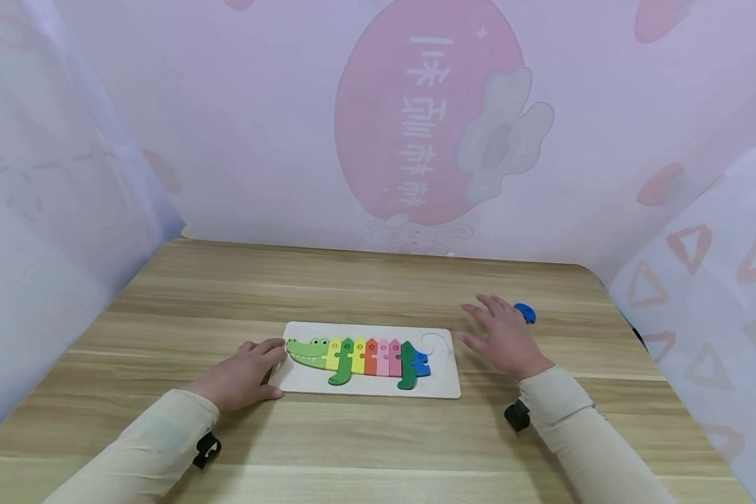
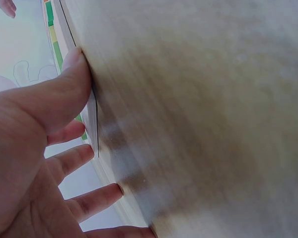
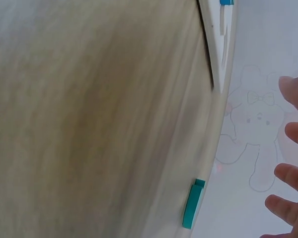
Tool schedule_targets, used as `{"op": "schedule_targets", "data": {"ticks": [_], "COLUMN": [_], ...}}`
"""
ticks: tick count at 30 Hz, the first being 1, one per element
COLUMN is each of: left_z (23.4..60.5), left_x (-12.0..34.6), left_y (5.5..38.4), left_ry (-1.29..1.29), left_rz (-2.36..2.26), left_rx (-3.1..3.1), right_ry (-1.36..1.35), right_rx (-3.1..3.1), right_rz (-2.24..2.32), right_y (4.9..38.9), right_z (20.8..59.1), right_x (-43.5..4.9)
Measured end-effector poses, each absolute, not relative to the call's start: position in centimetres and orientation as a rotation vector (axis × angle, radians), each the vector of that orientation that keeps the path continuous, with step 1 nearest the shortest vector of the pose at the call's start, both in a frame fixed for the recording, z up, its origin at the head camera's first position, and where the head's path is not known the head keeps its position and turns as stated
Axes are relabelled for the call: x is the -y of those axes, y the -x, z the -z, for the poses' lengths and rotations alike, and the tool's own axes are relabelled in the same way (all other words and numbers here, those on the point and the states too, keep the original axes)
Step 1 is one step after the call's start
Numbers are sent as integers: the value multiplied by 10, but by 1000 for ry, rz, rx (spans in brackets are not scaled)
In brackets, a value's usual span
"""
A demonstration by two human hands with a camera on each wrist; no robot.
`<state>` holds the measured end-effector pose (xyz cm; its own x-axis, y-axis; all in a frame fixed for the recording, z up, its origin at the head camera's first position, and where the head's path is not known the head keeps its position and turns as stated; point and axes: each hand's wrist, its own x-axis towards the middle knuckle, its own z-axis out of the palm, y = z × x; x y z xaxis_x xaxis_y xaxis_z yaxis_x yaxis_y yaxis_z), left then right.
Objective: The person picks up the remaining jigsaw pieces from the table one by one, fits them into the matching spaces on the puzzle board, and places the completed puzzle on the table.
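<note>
A pale wooden puzzle board (image 1: 365,390) lies in the middle of the table, with a crocodile made of coloured, numbered pieces set in it. The green head (image 1: 309,351) is at its left end, a blue piece (image 1: 421,364) at its right. Past that piece, a curved tail outline (image 1: 439,343) shows bare wood. My left hand (image 1: 242,374) touches the board's left end, the thumb against its edge and the fingers spread. My right hand (image 1: 502,337), fingers apart and holding nothing, is over the table beside a loose blue curved piece (image 1: 525,313).
The wood-grain table (image 1: 353,441) runs back to a pale printed curtain (image 1: 258,140) behind it. More printed cloth (image 1: 705,301) hangs along the right side. Dark straps (image 1: 207,449) show at both wrists.
</note>
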<state>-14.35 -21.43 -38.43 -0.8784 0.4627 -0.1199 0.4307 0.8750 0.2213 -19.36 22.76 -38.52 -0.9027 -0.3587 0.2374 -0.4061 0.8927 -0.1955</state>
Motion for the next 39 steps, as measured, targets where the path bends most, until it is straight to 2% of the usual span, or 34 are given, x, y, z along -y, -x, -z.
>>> {"op": "schedule_targets", "data": {"ticks": [39], "left_z": [384], "left_x": [213], "left_y": [143], "left_ry": [-684], "left_rz": [-280], "left_rx": [-2879], "right_ry": [-483], "right_rx": [2945], "right_rz": [-338], "right_y": [208], "right_z": [393], "right_x": [-249]}}
